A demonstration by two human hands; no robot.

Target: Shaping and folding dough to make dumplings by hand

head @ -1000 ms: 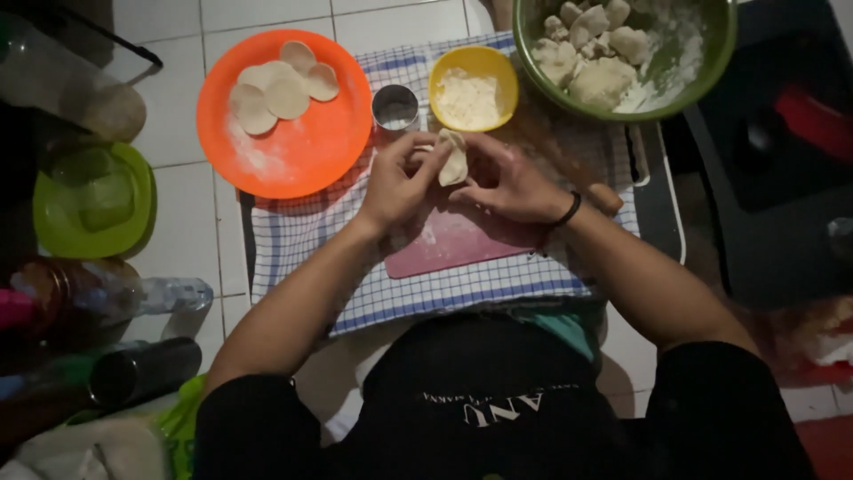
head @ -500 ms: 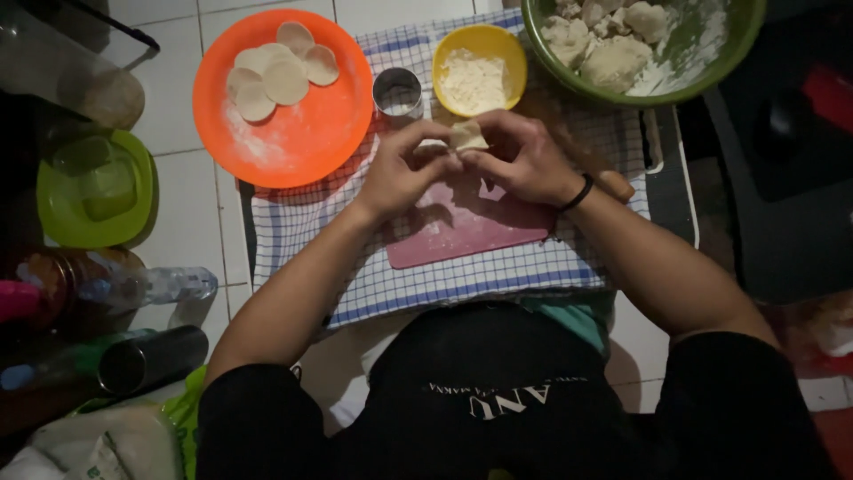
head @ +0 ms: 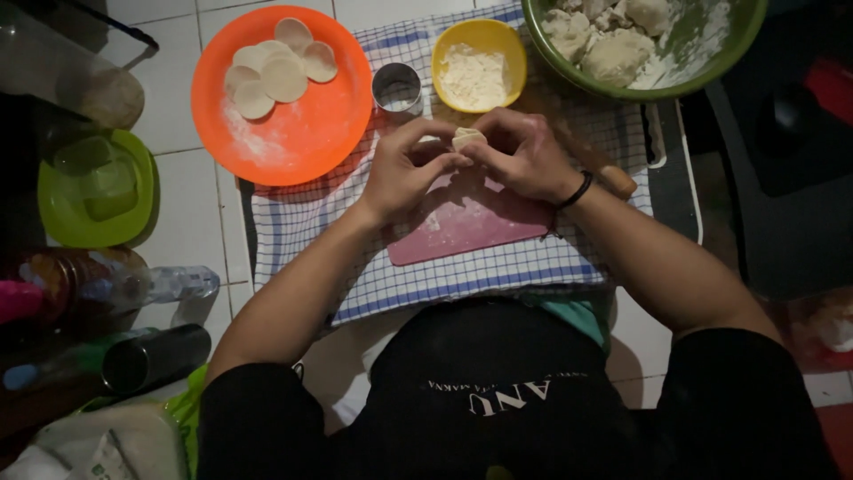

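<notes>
The dough piece was flat and open in the right hand before. Both hands closed in around it, and the left hand fingers pinched it into a small folded lump.

The person wears a black short-sleeved top — the sleeves end above the elbows, leaving both forearms bare. Pale lettering runs across the chest, seen upside down from the head camera. A strip of teal cloth shows at the top's edge. On the right wrist sits a thin black band — plain, snug.
</notes>
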